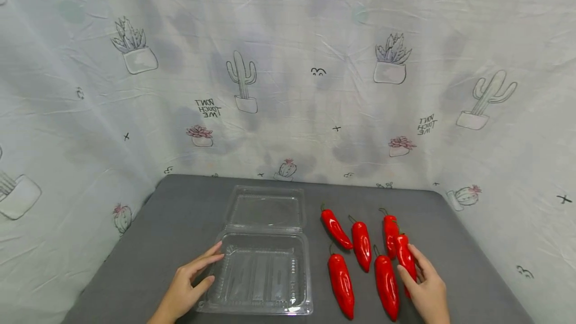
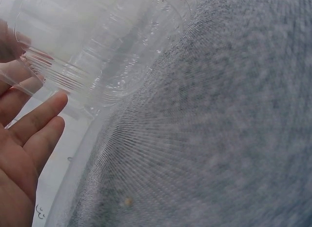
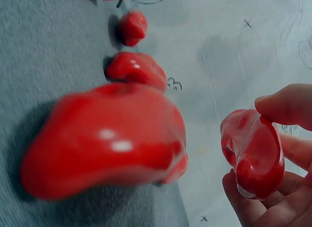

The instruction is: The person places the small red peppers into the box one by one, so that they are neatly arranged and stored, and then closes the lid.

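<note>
A clear plastic clamshell container [image 1: 258, 309] lies with its lid [image 1: 270, 209] laid back toward the wall. At its left rim is my left hand [image 1: 186, 281], fingers extended and fingertips right by the edge; the left wrist view shows the same fingers [image 2: 41, 117] beside the clear plastic. On the right, my right hand [image 1: 427, 289] pinches a red chili pepper [image 1: 406, 259] between thumb and fingers. That held pepper [image 3: 256, 156] appears end-on in the right wrist view, apart from a nearer, blurred pepper [image 3: 107, 139].
Several more red peppers [image 1: 340, 284] lie between the container and my right hand, stems pointing away. One pepper [image 1: 390, 236] sits just behind the held one. The grey tabletop [image 1: 189, 209] ends at a hanging cloth [image 1: 288, 114] printed with cacti, which also closes both sides.
</note>
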Motion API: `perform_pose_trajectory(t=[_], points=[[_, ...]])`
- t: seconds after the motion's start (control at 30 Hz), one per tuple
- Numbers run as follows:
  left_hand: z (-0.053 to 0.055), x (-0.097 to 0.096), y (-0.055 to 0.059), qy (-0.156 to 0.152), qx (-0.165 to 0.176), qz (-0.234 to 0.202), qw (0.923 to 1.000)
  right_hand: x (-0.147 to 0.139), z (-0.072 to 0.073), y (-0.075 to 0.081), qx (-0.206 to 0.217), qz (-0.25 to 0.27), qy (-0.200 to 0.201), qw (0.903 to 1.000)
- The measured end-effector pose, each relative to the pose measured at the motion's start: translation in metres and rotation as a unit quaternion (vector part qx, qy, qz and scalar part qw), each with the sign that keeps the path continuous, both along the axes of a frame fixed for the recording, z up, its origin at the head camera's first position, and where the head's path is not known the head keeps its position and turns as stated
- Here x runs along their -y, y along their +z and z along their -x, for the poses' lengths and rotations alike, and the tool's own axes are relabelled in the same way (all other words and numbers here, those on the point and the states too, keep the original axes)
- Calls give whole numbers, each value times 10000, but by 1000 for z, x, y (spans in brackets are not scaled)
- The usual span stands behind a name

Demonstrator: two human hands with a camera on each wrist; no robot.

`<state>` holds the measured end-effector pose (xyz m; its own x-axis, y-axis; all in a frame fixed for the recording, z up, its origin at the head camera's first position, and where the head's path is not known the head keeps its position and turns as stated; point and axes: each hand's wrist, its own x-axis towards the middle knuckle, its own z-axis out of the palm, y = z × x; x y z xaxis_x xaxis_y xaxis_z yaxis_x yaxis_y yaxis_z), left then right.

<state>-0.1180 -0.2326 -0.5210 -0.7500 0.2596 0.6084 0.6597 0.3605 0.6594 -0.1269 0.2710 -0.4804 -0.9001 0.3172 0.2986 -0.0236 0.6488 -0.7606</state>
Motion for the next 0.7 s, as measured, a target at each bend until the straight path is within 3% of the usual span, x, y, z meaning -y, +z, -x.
perform_pose_trajectory(t=[0.13,0.3,0.7], points=[[-1,-1,2,27,123,49,9999,3,0,1,-181,-43,212,9996],[-2,-3,4,-4,39,11,10000,9,-2,1,-264,-16,433,9987],[0,-2,2,-19,-43,61,10000,26,-2,4,-354,-202,632,9972]])
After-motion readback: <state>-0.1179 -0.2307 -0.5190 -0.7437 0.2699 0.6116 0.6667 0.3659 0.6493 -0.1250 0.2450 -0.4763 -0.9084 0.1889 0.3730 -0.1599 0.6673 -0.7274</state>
